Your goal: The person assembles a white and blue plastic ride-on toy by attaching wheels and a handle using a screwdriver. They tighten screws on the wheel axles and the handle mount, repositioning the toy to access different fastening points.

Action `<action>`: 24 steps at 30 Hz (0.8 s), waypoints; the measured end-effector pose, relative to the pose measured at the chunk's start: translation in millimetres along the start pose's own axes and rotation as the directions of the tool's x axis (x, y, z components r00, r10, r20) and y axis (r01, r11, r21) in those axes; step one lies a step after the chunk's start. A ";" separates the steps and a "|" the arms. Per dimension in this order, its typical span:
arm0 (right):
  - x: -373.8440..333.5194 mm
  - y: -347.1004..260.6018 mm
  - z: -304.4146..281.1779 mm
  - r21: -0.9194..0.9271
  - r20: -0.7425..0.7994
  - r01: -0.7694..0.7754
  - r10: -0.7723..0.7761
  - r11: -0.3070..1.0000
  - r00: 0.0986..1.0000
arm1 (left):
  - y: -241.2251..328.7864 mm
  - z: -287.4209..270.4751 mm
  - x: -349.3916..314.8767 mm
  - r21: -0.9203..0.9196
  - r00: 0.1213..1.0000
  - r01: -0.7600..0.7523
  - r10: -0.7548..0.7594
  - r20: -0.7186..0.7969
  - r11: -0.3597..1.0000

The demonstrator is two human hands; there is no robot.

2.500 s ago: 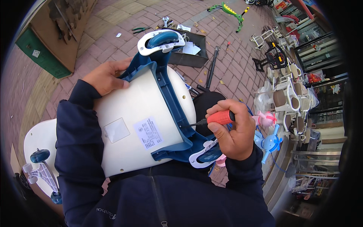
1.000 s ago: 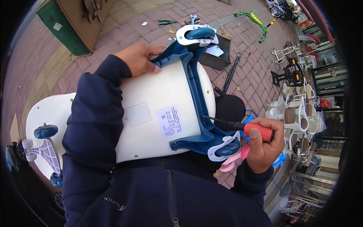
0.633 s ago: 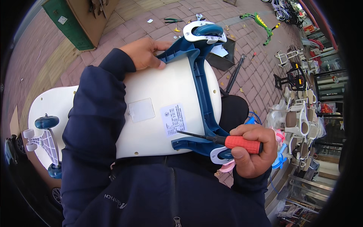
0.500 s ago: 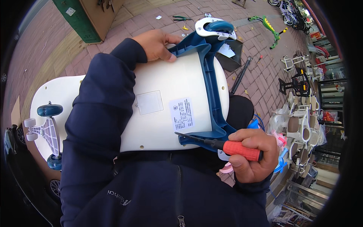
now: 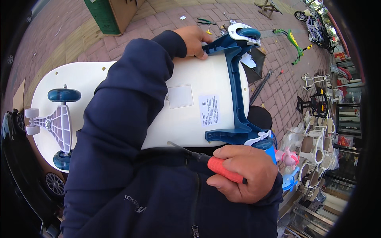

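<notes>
Upside down across my lap lies a white ride-on swing car [image 5: 158, 131], its flat underside facing up. A dark blue wheel bracket [image 5: 237, 87] spans its right end, with a white-housed caster [image 5: 248, 33] at the far end and another wheel [image 5: 262, 142] at the near end. My left hand [image 5: 193, 41] grips the far edge beside the bracket arm, thumb on the white plastic. Held in my right hand [image 5: 248, 174] is a red-handled screwdriver [image 5: 224, 168]. Its shaft points left, with the tip over the car's near edge, apart from the bracket.
At the car's left end is a grey steering piece [image 5: 59, 131] with blue wheels. Pliers [image 5: 206, 21] and small parts lie on the brick paving beyond. A cardboard box [image 5: 115, 16] stands far left. Scooters, a green frame [image 5: 293, 41] and white seats [image 5: 313, 146] are on the right.
My right hand has moved left and down with the screwdriver, uncovering the bracket's near wheel. The car appears farther right in view, with my left hand still at its far edge.
</notes>
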State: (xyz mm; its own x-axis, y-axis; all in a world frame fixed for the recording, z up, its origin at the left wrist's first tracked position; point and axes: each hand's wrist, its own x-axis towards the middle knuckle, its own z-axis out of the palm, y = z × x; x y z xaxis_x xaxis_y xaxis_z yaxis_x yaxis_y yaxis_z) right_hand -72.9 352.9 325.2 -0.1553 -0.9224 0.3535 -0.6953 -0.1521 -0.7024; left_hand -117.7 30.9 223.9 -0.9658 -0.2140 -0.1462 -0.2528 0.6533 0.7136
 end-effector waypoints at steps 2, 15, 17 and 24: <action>0.4 0.7 17.1 -0.048 -0.026 0.079 -0.080 0.996 0.996 | 2.6 3.8 -2.3 0.016 1.000 -0.019 0.019 0.002 1.000; 8.3 -4.5 40.8 -0.331 0.226 0.066 0.011 0.941 0.974 | 7.8 -0.8 -0.2 0.019 0.995 -0.034 0.032 0.094 0.999; 8.0 -1.3 45.9 -0.251 0.164 0.078 -0.037 0.965 0.986 | 6.2 0.7 -1.8 0.019 0.995 -0.063 0.061 0.083 0.998; 3.9 7.4 52.3 -0.202 0.148 0.145 -0.116 0.969 0.982 | 2.1 2.1 -1.8 -0.008 0.994 -0.062 0.063 0.086 0.998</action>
State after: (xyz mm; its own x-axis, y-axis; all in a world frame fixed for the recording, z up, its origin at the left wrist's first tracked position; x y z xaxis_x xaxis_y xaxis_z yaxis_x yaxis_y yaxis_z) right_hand -41.9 329.7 289.1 0.0319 -0.9407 0.3378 -0.8376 -0.2096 -0.5045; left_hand -116.7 34.1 224.3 -0.9811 -0.1092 -0.1597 -0.1917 0.6595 0.7268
